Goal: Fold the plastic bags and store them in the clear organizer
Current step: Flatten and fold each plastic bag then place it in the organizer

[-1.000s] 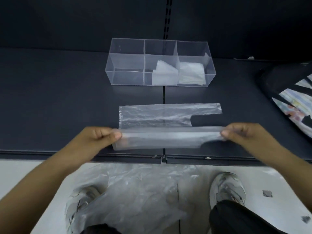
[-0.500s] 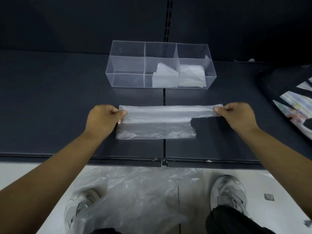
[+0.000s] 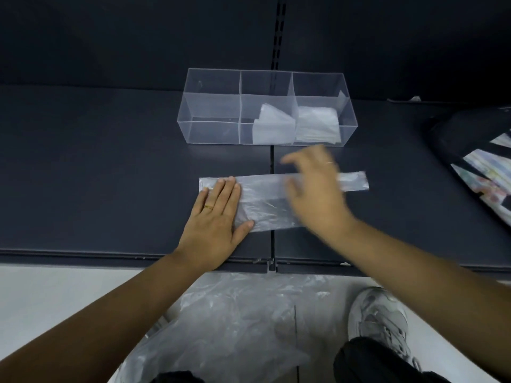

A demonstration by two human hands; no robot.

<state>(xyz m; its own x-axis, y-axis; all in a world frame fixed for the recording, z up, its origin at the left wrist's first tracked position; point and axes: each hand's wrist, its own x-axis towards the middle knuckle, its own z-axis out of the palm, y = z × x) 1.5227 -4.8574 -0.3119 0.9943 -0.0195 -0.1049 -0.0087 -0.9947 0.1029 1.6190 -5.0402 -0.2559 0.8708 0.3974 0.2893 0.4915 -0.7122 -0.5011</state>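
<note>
Just in front of the organizer (image 3: 210, 134) lies the plastic bag (image 3: 265, 208). The left hand (image 3: 215, 217) presses its left end with flat, straight fingers. The blurred right hand (image 3: 315, 194), fingers loosely spread, covers its middle. A patterned bag (image 3: 470, 150) lies right of the organizer.

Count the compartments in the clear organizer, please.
3, side by side in the clear organizer: left compartment empty; middle compartment and right compartment hold folded bags. None seems hidden.
</note>
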